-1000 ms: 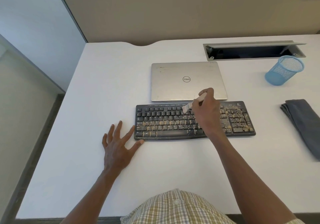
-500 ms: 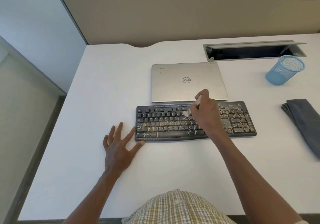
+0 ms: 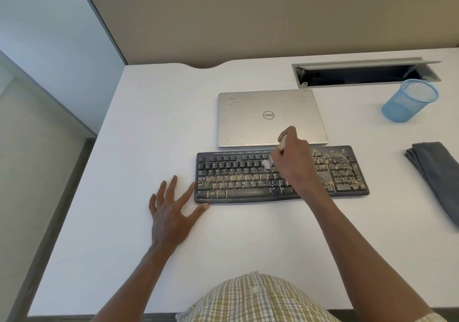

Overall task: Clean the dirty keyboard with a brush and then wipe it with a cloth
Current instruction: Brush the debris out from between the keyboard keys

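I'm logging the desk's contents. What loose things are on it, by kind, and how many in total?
Keyboard: 1
Laptop: 1
Brush: 1, held by the right hand
Cloth: 1
Mesh cup: 1
Total: 5

Bright, even daylight fills the view, and the white counter (image 3: 124, 147) looks almost washed out toward the upper left of the frame. Shadows are soft and faint: a pale one lies under my left hand (image 3: 171, 212), and another thin one along the near edge of the keyboard (image 3: 236, 180). The closed laptop lid (image 3: 248, 122) carries a dull sheen with no hard glare. The brush tip (image 3: 266, 164) below my right hand (image 3: 293, 162) is smeared with motion blur. Wide-angle distortion bends the partition and counter edges outward near the frame's borders. The centre is reasonably sharp; the corners are softer.
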